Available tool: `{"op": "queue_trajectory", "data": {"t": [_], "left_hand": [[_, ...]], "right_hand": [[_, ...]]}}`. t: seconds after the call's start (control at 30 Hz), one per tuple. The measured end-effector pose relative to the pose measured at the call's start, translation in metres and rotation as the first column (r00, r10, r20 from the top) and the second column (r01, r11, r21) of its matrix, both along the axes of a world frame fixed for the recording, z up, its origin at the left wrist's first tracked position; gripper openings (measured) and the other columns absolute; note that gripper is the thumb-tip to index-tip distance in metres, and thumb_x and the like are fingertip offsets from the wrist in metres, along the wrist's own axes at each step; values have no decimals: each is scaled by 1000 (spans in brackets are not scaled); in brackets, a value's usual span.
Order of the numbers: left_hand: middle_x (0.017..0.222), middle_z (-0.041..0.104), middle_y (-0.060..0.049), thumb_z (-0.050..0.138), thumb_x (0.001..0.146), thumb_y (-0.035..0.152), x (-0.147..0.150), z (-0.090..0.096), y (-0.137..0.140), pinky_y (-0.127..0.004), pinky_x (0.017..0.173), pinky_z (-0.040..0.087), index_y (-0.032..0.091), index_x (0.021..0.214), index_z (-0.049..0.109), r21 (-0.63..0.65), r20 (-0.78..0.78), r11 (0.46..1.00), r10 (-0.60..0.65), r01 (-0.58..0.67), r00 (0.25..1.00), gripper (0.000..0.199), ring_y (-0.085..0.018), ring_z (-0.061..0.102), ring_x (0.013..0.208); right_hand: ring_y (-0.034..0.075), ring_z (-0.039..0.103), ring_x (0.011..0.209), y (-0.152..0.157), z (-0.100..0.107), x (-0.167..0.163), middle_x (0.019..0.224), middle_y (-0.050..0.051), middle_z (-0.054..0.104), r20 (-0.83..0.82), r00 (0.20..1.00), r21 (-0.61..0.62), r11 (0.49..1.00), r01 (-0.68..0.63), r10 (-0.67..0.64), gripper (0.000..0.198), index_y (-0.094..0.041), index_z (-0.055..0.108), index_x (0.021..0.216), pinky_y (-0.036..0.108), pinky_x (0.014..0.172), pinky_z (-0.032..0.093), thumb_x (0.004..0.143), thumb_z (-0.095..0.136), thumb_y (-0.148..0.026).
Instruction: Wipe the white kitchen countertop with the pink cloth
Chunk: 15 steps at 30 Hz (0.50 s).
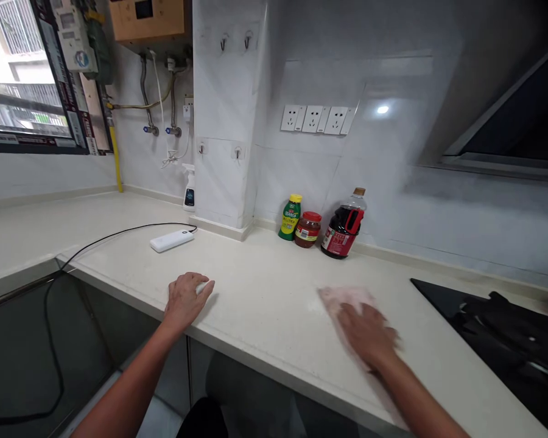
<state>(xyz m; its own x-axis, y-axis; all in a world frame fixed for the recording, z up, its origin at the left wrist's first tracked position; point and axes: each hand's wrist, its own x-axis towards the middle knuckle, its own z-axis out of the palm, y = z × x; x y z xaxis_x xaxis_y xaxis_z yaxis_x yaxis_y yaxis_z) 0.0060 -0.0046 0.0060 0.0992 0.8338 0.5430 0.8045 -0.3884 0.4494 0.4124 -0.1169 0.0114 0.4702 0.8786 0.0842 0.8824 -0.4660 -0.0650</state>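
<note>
R hand (368, 334) lies palm-down on pink cloth (347, 295), blurred; grip open, fingers spread, cloth flat on table (265, 292) btwn L hand (186, 299) and stove (445, 301). L hand is at table's front edge, fingers curled, can't tell if grip holds anything. Dark bottle (340, 236), jar (307, 231) & green bottle (290, 218) stand near wall (383, 152).

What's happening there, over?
Right hand on pink cloth, blurred. Left hand over counter, grip unclear. Green bottle, jar, dark bottle stand apart from cloth.
</note>
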Motion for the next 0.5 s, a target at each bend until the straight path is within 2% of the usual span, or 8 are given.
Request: {"op": "queue_trajectory", "data": {"t": [0.03,0.1,0.2,0.27,0.33,0.4,0.47,0.5], "left_hand": [[115,72,-10,52,94,47,0,0,0,-47,101,39,22,98,74,2,-11,1000,2,-2,1000,34,-31,60,116],[115,72,-10,51,94,47,-1,1,-1,-47,101,39,22,98,74,-9,-34,1000,7,-7,999,35,-31,59,117],[116,72,-9,47,95,49,-2,3,-1,-46,101,40,24,98,74,-54,-51,998,24,-27,998,37,-31,59,118],[117,72,-7,45,95,50,-3,5,-1,-45,101,40,24,98,74,-77,-58,996,35,-40,998,39,-30,59,118],[118,72,-7,44,95,50,-4,6,1,-45,101,40,24,99,74,-94,-70,994,42,-48,997,40,-30,60,119],[119,72,-8,44,94,51,-5,6,2,-45,101,40,23,101,74,-112,-84,992,44,-53,995,41,-30,60,119],[120,72,-8,44,94,51,-6,5,4,-46,101,40,23,103,74,-128,-94,990,43,-55,995,42,-31,59,120],[120,71,-8,44,94,51,-6,5,5,-46,101,40,24,103,74,-135,-97,989,40,-53,994,42,-31,59,121]], "right_hand": [[41,39,136,9,1,-30,151,15,42,-17,995,1,995,-95,95,55,-31,53,144,64,103,36,101,20,-42],[41,34,139,17,4,-91,154,12,40,-46,953,21,954,-298,299,50,-35,54,143,63,106,33,102,27,-45],[35,37,137,6,8,-164,156,5,39,-67,829,76,832,-550,555,41,-43,55,138,60,107,32,102,35,-47],[32,40,134,-9,8,-191,154,3,40,-51,743,150,741,-654,667,37,-43,56,135,57,108,32,101,41,-43],[30,43,129,-23,6,-195,151,5,43,-32,683,235,669,-705,730,35,-40,57,132,56,105,34,100,44,-40],[29,45,127,-32,3,-180,149,5,46,-35,661,292,640,-711,750,33,-39,58,131,53,103,36,101,44,-38],[27,44,130,-38,-2,-147,148,3,49,-66,689,308,671,-674,722,33,-39,60,129,51,104,37,102,41,-38],[27,43,133,-42,-5,-126,148,2,49,-86,727,310,711,-631,682,35,-38,61,129,50,105,37,103,38,-40]]}}
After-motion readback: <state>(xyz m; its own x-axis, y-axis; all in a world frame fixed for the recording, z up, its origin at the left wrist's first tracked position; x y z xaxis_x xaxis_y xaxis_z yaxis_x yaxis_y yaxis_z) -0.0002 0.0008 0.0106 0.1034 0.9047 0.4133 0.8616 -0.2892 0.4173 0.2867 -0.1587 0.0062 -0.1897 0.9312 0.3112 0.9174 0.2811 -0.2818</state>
